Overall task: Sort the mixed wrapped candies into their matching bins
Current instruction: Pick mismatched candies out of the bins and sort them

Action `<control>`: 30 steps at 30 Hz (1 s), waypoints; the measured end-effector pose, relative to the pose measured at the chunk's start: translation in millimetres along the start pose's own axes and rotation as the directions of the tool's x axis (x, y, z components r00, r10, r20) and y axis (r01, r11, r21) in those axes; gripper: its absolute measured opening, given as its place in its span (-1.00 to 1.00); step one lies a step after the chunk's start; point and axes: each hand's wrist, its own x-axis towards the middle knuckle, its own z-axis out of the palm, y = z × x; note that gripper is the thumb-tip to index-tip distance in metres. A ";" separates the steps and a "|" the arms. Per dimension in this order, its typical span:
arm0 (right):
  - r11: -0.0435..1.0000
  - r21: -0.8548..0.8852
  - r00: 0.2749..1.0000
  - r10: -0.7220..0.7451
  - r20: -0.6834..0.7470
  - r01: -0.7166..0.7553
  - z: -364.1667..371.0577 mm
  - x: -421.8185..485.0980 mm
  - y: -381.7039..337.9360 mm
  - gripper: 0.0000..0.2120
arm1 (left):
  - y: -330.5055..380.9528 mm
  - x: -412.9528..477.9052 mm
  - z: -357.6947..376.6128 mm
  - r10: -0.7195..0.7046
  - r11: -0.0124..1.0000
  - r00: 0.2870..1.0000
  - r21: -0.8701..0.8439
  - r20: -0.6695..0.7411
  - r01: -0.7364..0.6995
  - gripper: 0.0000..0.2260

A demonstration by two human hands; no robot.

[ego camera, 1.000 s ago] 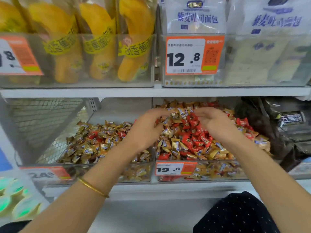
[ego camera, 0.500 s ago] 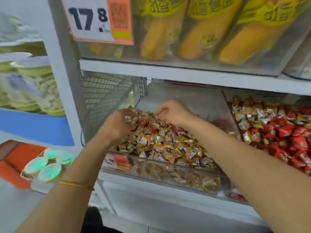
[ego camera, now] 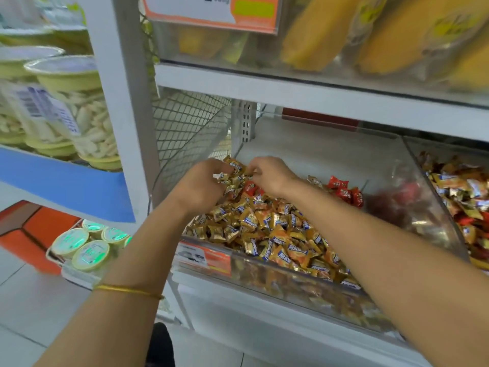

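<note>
Nearby, red candies (ego camera: pixel 344 190) behind gold candies (ego camera: pixel 277 234), mesh wall (ego camera: pixel 185 123) left

A white metal shelf (ego camera: pixel 264 313) is occupied by two clear bins set side by side. The left bin (ego camera: pixel 277 279) is heaped with gold and orange wrapped candies (ego camera: pixel 277 229), a few red at the back; the right bin (ego camera: pixel 420 165) is filled with gold and red ones.

i read "590g" on upper shelf price tag (ego camera: pixel 211 11). candy bin price tag (ego camera: pixel 203 256): digits blurred. print on candies (ego camera: pixel 275 221): illegible.
</note>
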 end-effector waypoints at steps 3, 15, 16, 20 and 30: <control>0.980 -0.183 0.985 -0.044 0.165 0.075 12.8 7.0 -1.3 -0.62 | 0.7 -2.7 -1.3 0.002 1.000 1.000 -0.028 0.025 -0.001 -0.65; 0.865 0.469 0.980 0.199 0.006 -0.179 -26.0 -20.1 9.5 -0.89 | 4.0 -8.2 2.2 0.021 0.987 0.999 -0.162 0.046 -0.013 -0.79; 0.820 0.539 0.977 0.212 0.022 -0.190 -30.8 -26.9 6.0 -0.88 | 8.0 -8.0 6.6 -0.019 0.951 0.997 -0.307 0.068 0.039 -0.77; 0.761 0.645 0.992 0.121 -0.045 -0.064 -36.0 -47.5 -16.4 -0.92 | 29.2 -6.4 25.1 -0.149 0.453 0.894 -0.774 0.423 0.442 -0.62; 0.926 0.211 0.942 0.332 -0.055 -0.314 -64.3 -66.8 23.2 -0.58 | 22.8 3.2 28.2 -0.256 0.286 0.927 -0.895 0.273 0.343 -0.90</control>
